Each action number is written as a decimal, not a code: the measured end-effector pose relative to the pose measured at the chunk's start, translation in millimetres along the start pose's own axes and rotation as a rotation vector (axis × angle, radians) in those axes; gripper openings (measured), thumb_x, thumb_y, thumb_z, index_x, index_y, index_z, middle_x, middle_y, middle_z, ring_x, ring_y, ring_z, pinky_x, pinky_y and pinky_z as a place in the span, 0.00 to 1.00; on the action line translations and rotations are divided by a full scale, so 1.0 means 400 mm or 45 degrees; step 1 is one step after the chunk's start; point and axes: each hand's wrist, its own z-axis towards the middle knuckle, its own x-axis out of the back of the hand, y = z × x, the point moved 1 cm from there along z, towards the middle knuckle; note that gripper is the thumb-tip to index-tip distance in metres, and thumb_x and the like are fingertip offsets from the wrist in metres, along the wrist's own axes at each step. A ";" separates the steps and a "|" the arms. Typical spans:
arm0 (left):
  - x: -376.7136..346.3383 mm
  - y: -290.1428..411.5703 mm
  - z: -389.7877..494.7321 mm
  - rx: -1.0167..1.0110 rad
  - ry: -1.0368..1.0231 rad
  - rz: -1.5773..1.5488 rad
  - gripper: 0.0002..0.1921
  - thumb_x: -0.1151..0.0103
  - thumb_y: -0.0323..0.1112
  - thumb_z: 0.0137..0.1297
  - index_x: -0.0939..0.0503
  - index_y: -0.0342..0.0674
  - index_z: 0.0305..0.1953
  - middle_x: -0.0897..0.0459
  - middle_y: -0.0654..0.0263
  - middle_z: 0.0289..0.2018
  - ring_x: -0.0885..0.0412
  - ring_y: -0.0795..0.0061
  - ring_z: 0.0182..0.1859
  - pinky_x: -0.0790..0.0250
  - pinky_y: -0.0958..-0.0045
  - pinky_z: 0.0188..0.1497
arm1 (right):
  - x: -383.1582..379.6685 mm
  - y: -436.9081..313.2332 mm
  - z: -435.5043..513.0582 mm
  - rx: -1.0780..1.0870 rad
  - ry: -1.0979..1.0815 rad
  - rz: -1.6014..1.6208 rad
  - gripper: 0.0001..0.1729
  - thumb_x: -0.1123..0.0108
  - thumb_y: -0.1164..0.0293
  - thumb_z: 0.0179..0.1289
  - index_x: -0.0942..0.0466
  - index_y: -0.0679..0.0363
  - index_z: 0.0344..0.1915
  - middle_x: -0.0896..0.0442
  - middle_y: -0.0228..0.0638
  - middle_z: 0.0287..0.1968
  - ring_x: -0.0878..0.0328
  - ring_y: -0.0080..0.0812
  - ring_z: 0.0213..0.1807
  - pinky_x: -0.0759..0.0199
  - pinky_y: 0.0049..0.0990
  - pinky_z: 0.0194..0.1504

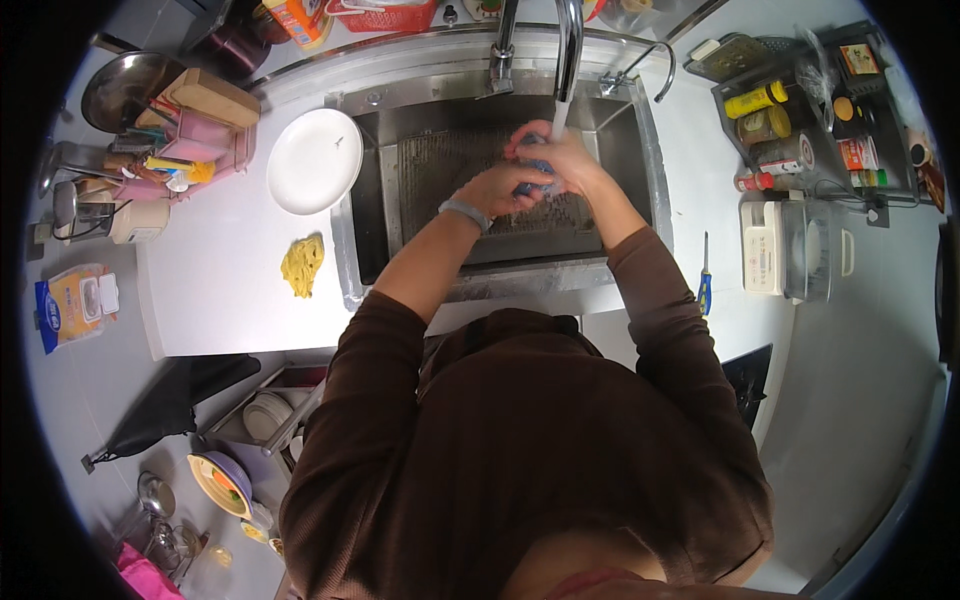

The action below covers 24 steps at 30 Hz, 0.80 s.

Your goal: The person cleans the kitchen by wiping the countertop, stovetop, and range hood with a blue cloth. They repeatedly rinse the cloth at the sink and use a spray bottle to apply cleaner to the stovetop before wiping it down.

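Water runs from the chrome faucet (pixel 569 52) onto my hands over the steel sink (pixel 450 274). My left hand (pixel 501 189), with a light band at its wrist, and my right hand (pixel 566 161) press together around a bluish, wet, translucent thing (pixel 534 169); its exact kind is hard to tell, and fingers cover much of it. A ribbed mat or rack (pixel 442 180) lies in the basin under them. Left of the sink, a white oval plate (pixel 315 161) rests partly over the rim, with a crumpled yellow cloth (pixel 302 265) below it on the counter.
A screwdriver (pixel 705 277) lies right of the sink, near my right sleeve. Farther right stand a white appliance with a clear container (pixel 763 247) and a dark rack (pixel 817 135) of jars. A pink utensil holder (pixel 202 146) stands at the left. An open drawer (pixel 289 420) holds dishes, lower left.
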 end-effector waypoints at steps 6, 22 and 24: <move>0.061 0.022 -0.037 -0.271 0.115 0.988 0.07 0.40 0.34 0.59 0.20 0.37 0.34 0.21 0.63 0.26 0.25 0.72 0.28 0.36 0.67 0.27 | -0.083 0.019 0.064 0.177 0.289 -0.769 0.11 0.45 0.69 0.69 0.18 0.61 0.43 0.16 0.41 0.38 0.19 0.34 0.38 0.26 0.31 0.41; 0.106 0.063 -0.203 -0.834 0.516 2.532 0.16 0.41 0.47 0.61 0.16 0.40 0.30 0.15 0.51 0.29 0.16 0.48 0.32 0.23 0.53 0.36 | -0.273 0.067 0.109 0.010 1.057 -0.707 0.12 0.46 0.70 0.58 0.13 0.52 0.28 0.14 0.45 0.37 0.17 0.46 0.43 0.24 0.37 0.47; 0.098 0.062 -0.221 -0.885 0.486 2.641 0.15 0.38 0.47 0.59 0.16 0.39 0.32 0.15 0.53 0.27 0.16 0.49 0.29 0.23 0.54 0.34 | -0.272 0.116 0.117 -0.096 1.046 -0.318 0.10 0.46 0.71 0.59 0.15 0.55 0.35 0.15 0.44 0.37 0.17 0.43 0.42 0.23 0.34 0.46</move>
